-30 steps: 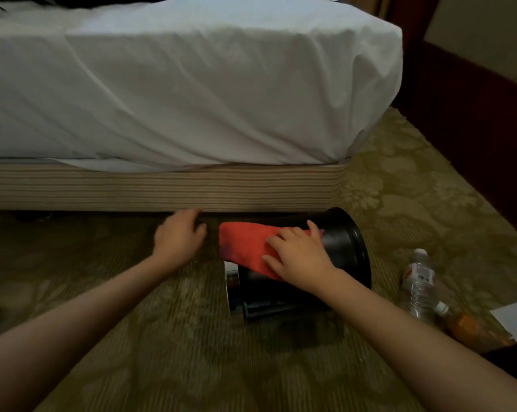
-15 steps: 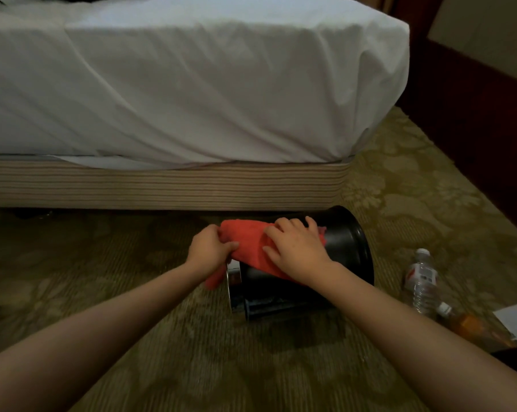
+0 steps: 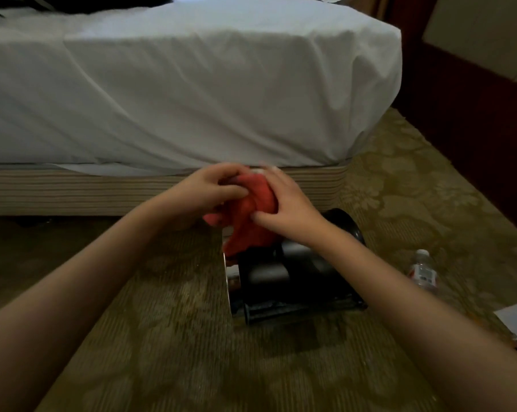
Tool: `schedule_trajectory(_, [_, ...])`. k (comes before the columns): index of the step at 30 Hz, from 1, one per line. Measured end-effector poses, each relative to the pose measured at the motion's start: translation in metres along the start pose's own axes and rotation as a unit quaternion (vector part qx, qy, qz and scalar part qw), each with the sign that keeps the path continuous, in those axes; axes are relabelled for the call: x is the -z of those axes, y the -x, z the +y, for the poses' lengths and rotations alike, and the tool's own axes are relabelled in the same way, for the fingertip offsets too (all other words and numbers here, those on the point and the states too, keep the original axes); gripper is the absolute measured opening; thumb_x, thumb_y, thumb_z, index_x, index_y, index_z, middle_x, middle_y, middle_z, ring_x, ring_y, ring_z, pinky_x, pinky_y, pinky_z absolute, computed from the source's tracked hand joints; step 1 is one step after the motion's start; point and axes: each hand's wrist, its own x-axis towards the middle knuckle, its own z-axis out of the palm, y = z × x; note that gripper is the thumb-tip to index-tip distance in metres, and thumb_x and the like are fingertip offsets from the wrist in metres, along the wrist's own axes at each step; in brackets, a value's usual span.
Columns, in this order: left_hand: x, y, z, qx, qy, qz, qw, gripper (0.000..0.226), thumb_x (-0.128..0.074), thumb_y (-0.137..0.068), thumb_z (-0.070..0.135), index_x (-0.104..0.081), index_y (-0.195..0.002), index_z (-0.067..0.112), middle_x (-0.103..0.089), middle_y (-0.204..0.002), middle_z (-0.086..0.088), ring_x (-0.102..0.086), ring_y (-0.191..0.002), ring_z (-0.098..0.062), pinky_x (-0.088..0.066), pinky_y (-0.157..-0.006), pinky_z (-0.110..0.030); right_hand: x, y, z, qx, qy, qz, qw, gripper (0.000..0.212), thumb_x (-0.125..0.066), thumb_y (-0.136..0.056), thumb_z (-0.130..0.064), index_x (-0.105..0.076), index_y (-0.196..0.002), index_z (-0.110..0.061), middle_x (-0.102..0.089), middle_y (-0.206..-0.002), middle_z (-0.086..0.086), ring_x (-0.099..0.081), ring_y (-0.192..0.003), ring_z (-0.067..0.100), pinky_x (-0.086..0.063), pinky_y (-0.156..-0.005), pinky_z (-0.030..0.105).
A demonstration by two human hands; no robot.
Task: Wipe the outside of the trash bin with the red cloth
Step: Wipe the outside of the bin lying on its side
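Moved: since half a second ago, when the red cloth (image 3: 251, 215) lay pressed on the trash bin (image 3: 304, 281), we see both hands raised with it above the bin.
Red cloth: bunched between the two hands, its lower end hanging down to the bin's left end; whether it touches there, we cannot tell.
Trash bin: black, lying on its side on the carpet (image 3: 162, 352) near the bed (image 3: 191, 84), with a shiny ring at its left end.
Left hand (image 3: 209, 188): fingers (image 3: 233, 190) curled, pinching the cloth's upper part.
Right hand (image 3: 287, 203): thumb and fingers wrapped round the cloth; the fingertips are blurred.
Hidden: the right wrist covers part of the bin's upper side; we cannot tell which end is the mouth.
Around: a water bottle (image 3: 423, 270) lies right of the bin, half behind the right forearm; a white sheet (image 3: 515, 319) is cut off at the right edge.
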Motion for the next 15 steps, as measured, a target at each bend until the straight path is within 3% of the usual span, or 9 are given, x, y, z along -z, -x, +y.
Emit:
schedule_trajectory(2, [0.002, -0.002, 0.006, 0.006, 0.045, 0.009, 0.999, 0.022, -0.053, -0.088, -0.001, -0.058, -0.093, 0.019, -0.062, -0.081, 0.002, -0.059, -0.069, -0.006, -0.050, -0.060, -0.020, 0.011, -0.002, -0.008, -0.033, -0.087, 0.010, 0.996, 0.037, -0.074, -0.071, -0.019, -0.059, -0.105, -0.017, -0.061, -0.102, 0.001, -0.056, -0.099, 0.017, -0.044, -0.088, 0.033])
schedule_trajectory(3, [0.001, -0.002, 0.006, 0.014, 0.067, 0.040, 0.997, 0.020, -0.053, -0.089, 0.000, -0.057, -0.092, 0.019, -0.060, -0.084, 0.000, -0.057, -0.072, -0.009, -0.049, -0.064, -0.025, 0.016, 0.000, -0.009, -0.054, -0.131, 0.020, 0.990, 0.026, -0.076, -0.073, -0.014, -0.058, -0.090, -0.018, -0.059, -0.084, -0.003, -0.055, -0.083, 0.014, -0.044, -0.076, 0.030])
schedule_trajectory(7, [-0.014, 0.000, -0.008, 0.036, 0.150, 0.132, 0.979, 0.010, -0.053, -0.091, 0.005, -0.054, -0.092, 0.016, -0.060, -0.083, -0.002, -0.061, -0.067, -0.008, -0.055, -0.064, -0.025, 0.029, 0.009, -0.004, -0.079, -0.225, 0.105, 0.965, 0.031, -0.072, -0.076, -0.002, -0.047, -0.069, -0.019, -0.045, -0.064, -0.004, -0.041, -0.058, 0.000, -0.034, -0.056, 0.020])
schedule_trajectory(9, [-0.019, 0.002, -0.023, 0.085, 0.100, 0.154, 0.979, 0.008, -0.051, -0.093, 0.014, -0.054, -0.100, 0.015, -0.063, -0.087, -0.002, -0.063, -0.070, -0.008, -0.054, -0.065, -0.025, 0.039, 0.015, 0.000, -0.047, -0.177, 0.191, 0.964, 0.037, -0.068, -0.076, 0.000, -0.041, -0.066, -0.023, -0.039, -0.061, -0.010, -0.037, -0.052, -0.004, -0.031, -0.054, 0.017])
schedule_trajectory(12, [-0.029, 0.015, -0.060, 0.224, -0.038, 0.134, 0.965, 0.024, -0.050, -0.094, 0.024, -0.053, -0.113, 0.009, -0.060, -0.097, -0.007, -0.058, -0.081, -0.015, -0.047, -0.063, -0.024, 0.047, 0.032, 0.015, -0.009, -0.001, 0.311, 0.950, 0.026, -0.062, -0.072, -0.016, -0.037, -0.069, -0.024, -0.038, -0.058, -0.010, -0.039, -0.055, 0.003, -0.030, -0.055, 0.022])
schedule_trajectory(13, [-0.036, 0.019, -0.072, 0.255, -0.070, 0.124, 0.956, 0.026, -0.051, -0.093, 0.024, -0.053, -0.114, 0.009, -0.059, -0.100, -0.008, -0.056, -0.084, -0.015, -0.046, -0.063, -0.025, 0.044, 0.040, 0.021, 0.014, 0.046, 0.302, 0.952, 0.022, -0.062, -0.071, -0.017, -0.041, -0.072, -0.023, -0.041, -0.061, -0.009, -0.044, -0.058, 0.008, -0.032, -0.056, 0.024])
schedule_trajectory(15, [-0.049, 0.024, -0.089, 0.265, -0.113, 0.143, 0.947, 0.029, -0.055, -0.091, 0.022, -0.053, -0.116, 0.007, -0.059, -0.107, -0.008, -0.055, -0.091, -0.016, -0.046, -0.071, -0.027, 0.024, 0.056, 0.038, 0.046, 0.158, 0.159, 0.974, 0.017, -0.064, -0.073, -0.018, -0.055, -0.087, -0.017, -0.057, -0.082, 0.001, -0.057, -0.078, 0.022, -0.042, -0.071, 0.032])
